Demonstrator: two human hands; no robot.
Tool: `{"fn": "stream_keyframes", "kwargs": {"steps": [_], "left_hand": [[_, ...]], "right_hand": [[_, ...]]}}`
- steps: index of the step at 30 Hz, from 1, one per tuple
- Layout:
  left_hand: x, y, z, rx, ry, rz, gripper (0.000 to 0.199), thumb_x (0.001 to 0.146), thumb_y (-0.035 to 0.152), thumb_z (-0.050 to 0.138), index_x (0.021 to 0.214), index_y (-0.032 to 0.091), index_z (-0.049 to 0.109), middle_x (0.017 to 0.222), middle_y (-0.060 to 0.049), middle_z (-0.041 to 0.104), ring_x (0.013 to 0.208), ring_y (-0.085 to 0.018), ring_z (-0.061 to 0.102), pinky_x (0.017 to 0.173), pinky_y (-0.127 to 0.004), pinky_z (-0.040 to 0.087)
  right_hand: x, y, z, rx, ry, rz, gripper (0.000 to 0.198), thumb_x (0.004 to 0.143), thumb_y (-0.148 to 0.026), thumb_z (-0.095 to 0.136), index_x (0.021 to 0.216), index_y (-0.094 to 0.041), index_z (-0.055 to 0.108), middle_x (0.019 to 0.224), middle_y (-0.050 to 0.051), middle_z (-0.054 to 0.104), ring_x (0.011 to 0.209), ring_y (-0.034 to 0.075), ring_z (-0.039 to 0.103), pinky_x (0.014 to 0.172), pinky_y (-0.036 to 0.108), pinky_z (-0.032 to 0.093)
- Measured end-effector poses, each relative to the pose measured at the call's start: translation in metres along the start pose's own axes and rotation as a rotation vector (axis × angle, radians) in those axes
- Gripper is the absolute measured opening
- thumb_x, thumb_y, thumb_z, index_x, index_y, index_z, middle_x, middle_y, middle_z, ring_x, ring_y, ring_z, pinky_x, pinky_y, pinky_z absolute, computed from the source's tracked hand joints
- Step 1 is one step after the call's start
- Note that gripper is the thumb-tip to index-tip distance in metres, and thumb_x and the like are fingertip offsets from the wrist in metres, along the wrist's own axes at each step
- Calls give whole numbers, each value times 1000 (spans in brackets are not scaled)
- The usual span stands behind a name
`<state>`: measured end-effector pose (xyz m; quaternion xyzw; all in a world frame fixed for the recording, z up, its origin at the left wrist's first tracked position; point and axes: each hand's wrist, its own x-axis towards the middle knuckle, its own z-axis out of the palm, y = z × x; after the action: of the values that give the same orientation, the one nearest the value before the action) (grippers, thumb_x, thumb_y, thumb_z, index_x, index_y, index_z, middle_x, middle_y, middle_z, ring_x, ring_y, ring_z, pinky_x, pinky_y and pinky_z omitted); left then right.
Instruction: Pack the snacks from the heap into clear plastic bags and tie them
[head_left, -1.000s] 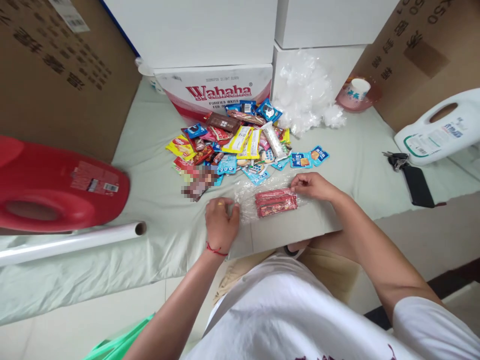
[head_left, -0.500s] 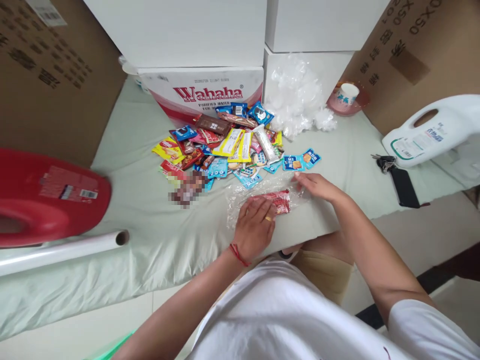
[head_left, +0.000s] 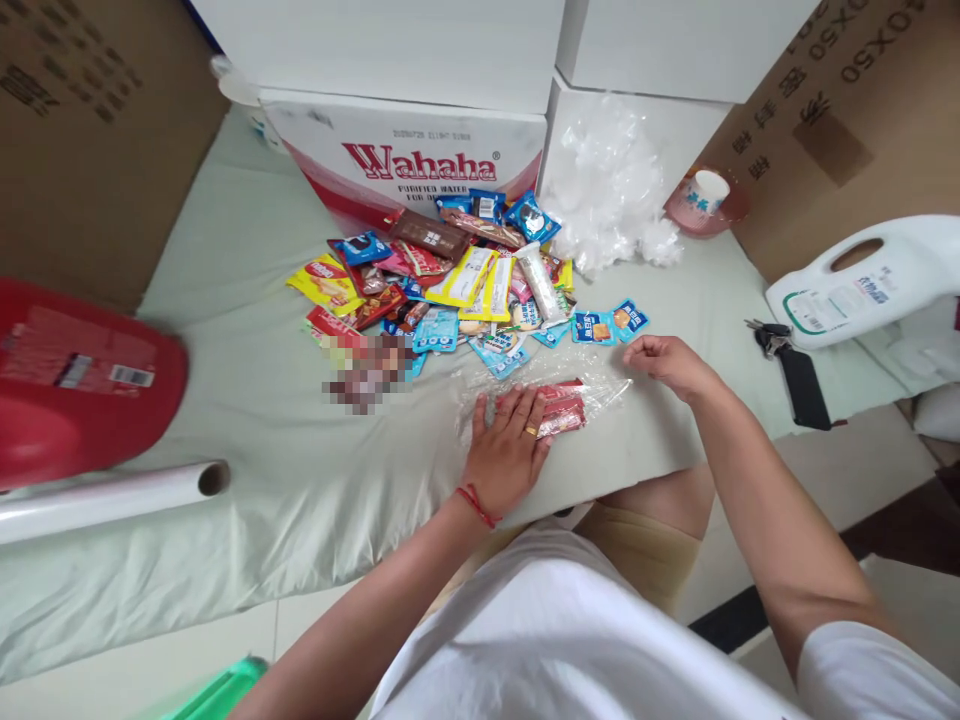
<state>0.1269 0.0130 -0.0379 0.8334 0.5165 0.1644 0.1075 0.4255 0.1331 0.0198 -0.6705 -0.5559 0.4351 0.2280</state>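
Note:
A clear plastic bag (head_left: 600, 388) lies flat near the table's front edge, with red-wrapped snack bars (head_left: 562, 408) inside it. My left hand (head_left: 508, 430) rests on the bag and the left part of the bars, fingers stretched out and palm down. To the right, my right hand (head_left: 667, 366) has curled fingers at the bag's right end, where creases draw out to a point; the grip itself is partly hidden. Just beyond the hands are two blue snack packets (head_left: 594, 328). Behind them spreads a heap of wrapped snacks (head_left: 457, 285) in several colours.
Behind the heap stands a Wahaha carton (head_left: 420, 150), with crumpled clear plastic bags (head_left: 607, 190) beside it. A paper cup (head_left: 706, 193), a white jug (head_left: 862, 285), keys (head_left: 771, 338) and a black phone (head_left: 804, 385) lie right. A red jug (head_left: 90, 375) and a white roll (head_left: 112, 500) are left.
My right hand has shifted right and its fingers have curled in. The bag's right end now stretches to a point. My left hand stays on the bag, its fingers a bit more spread.

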Motion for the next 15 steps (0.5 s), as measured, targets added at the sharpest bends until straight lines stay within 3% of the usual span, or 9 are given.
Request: {"fn": "stream_keyframes", "kwargs": {"steps": [2,3,6,8,10,12,15], "left_hand": [[1,-1,0,-11,2,5,56,107,40,37,158,17,43,164,-11,44,155,-30,36,130,-64,7],[1,-1,-1,-19,3,8,55,107,39,37,157,17,44,163,-11,45,154,-30,37,130,-64,8],[0,-2,-2,-48,13,19,53,108,37,36,156,16,47,162,-12,47,153,-30,39,130,-65,10],[-1,-2,-1,-60,27,28,52,108,36,36,155,16,47,161,-12,48,151,-29,41,130,-65,11],[-2,-2,0,-65,47,35,50,109,35,36,153,16,49,159,-12,51,150,-28,43,129,-64,11],[-3,-1,1,-59,77,43,48,109,34,37,150,17,53,157,-11,54,149,-28,44,130,-62,13],[-4,2,0,-33,132,51,45,108,34,40,144,16,59,152,-10,60,149,-27,43,128,-54,21]], "right_hand": [[6,-9,6,-128,111,-97,32,75,-48,73,82,-18,68,72,1,64,63,15,49,63,30,38],[8,-15,14,-194,96,-192,29,80,-47,69,85,-18,69,75,3,66,67,17,54,66,31,41],[18,-37,48,-416,-119,-540,25,91,-40,61,97,-19,74,98,10,74,89,24,64,86,37,46],[25,-49,74,-576,-199,-669,29,93,-38,62,109,-17,75,111,14,73,102,28,63,95,41,44],[32,-57,94,-693,-225,-684,38,91,-39,68,120,-15,72,113,16,72,102,30,62,94,40,43],[36,-60,107,-766,-259,-647,47,85,-39,76,125,-15,70,101,12,74,96,29,60,87,37,42],[39,-63,112,-795,-326,-620,28,84,-31,76,108,-18,75,82,7,72,89,27,56,83,35,38]]}}
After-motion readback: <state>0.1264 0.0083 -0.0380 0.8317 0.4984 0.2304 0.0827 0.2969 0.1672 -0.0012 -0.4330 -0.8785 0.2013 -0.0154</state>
